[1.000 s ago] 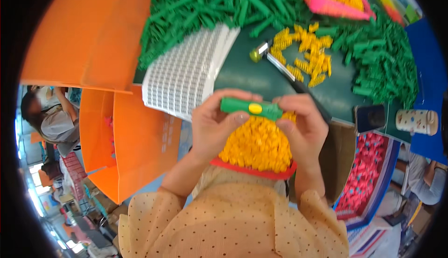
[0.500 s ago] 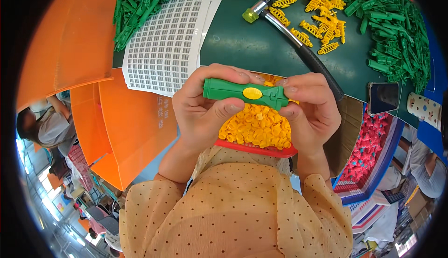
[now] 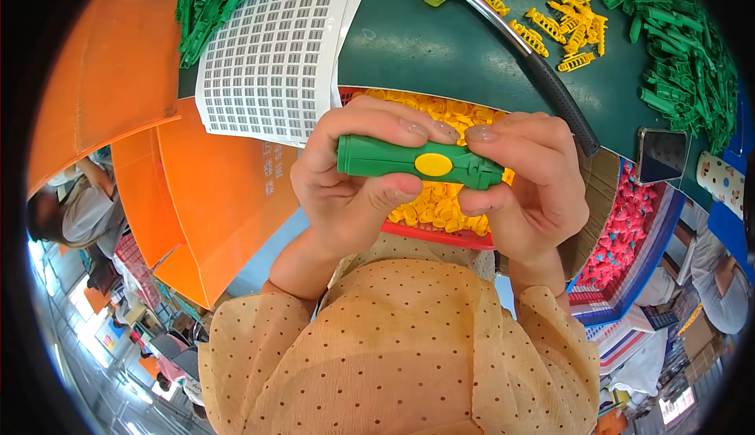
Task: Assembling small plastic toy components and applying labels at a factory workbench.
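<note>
Between my two hands lies a long green plastic toy part (image 3: 385, 159) with a yellow oval piece (image 3: 433, 164) set in its upper face. My left hand (image 3: 346, 175) grips its left half, fingers along the far side and thumb along the near side. The right end is pinched by the fingers and thumb of my right hand (image 3: 535, 175). A bit of yellow shows at that right end, by my right fingers. Just below my hands, a red basket (image 3: 448, 236) holds a heap of small yellow pieces (image 3: 440, 208).
On the dark green table lie a hammer (image 3: 543, 73), yellow ladder-like parts (image 3: 578, 22), green part heaps (image 3: 684, 65), printed sheets (image 3: 267, 57) and a phone (image 3: 662, 156). Orange boxes (image 3: 212, 207) stand left; a crate of pink pieces (image 3: 621, 238) stands right. Other people sit farther off.
The green part has shifted slightly right with both hands still on it. My right fingers have moved in along its right end. The whole view has shifted a little.
</note>
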Demonstrator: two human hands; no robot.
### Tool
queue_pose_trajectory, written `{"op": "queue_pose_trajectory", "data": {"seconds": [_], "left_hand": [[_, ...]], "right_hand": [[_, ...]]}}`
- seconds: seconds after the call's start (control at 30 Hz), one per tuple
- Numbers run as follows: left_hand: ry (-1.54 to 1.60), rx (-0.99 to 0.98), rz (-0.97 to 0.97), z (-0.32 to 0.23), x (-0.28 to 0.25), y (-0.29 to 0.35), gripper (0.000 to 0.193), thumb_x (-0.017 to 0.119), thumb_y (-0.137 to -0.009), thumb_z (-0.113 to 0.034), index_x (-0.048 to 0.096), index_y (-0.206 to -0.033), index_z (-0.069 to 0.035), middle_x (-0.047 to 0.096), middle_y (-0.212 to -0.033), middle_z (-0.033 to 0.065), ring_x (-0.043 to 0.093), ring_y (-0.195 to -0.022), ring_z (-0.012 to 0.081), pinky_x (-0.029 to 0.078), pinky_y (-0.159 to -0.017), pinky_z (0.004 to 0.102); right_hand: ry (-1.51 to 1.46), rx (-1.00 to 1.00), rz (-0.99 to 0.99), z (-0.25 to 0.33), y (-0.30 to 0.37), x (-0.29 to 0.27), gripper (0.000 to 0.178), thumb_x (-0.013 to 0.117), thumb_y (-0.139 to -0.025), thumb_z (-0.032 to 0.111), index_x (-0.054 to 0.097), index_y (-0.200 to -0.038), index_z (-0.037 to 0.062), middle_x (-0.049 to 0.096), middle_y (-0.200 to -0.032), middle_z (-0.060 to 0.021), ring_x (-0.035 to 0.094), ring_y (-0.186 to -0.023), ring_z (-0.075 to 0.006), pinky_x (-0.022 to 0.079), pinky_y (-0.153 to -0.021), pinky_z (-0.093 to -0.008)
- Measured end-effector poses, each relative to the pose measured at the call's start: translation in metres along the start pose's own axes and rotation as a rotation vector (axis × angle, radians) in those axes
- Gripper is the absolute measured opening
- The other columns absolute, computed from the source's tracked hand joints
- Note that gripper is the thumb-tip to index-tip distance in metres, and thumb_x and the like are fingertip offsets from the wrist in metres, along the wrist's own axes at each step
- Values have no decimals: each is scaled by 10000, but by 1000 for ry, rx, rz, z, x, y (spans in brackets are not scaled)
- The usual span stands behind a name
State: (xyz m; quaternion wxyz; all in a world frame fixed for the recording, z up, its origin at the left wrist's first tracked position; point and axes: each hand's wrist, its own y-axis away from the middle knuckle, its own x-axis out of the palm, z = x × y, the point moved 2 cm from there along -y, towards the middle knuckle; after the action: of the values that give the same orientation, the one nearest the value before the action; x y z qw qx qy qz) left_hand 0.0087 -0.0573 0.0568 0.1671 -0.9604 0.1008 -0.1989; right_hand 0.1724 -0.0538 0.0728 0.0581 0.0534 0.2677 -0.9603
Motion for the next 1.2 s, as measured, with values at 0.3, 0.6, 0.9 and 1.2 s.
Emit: {"op": "queue_pose_trajectory", "data": {"seconds": [0.3,0.6,0.9,1.2], "left_hand": [[-123,25,-134,1,8,4,305,766,-738,-47,582,-975,7,601,-983,147,621,-915,237,529,-800,336],[-232,48,-108,-3,2,1,314,786,-722,-101,623,-971,2,629,-981,139,629,-900,230,526,-788,313],[-592,75,5,-8,3,-4,371,799,-650,-96,661,-984,-14,670,-938,104,641,-835,230,517,-706,305],[-868,178,210,-2,4,-6,332,762,-678,-55,640,-978,18,656,-938,140,624,-812,263,511,-691,306]], "right_hand": [[259,-99,13,0,2,13,302,693,-783,111,585,-1035,-13,591,-945,-137,572,-810,-267,473,-669,-325],[145,-18,-9,-5,9,15,285,646,-847,165,573,-1063,-5,593,-971,-147,568,-881,-273,479,-753,-351],[51,-18,-46,2,3,6,365,734,-751,189,615,-1044,7,578,-1060,-152,564,-923,-276,467,-808,-351],[-130,172,27,-7,7,9,292,723,-726,57,622,-996,5,591,-1012,-121,554,-948,-224,434,-840,-328]]}}
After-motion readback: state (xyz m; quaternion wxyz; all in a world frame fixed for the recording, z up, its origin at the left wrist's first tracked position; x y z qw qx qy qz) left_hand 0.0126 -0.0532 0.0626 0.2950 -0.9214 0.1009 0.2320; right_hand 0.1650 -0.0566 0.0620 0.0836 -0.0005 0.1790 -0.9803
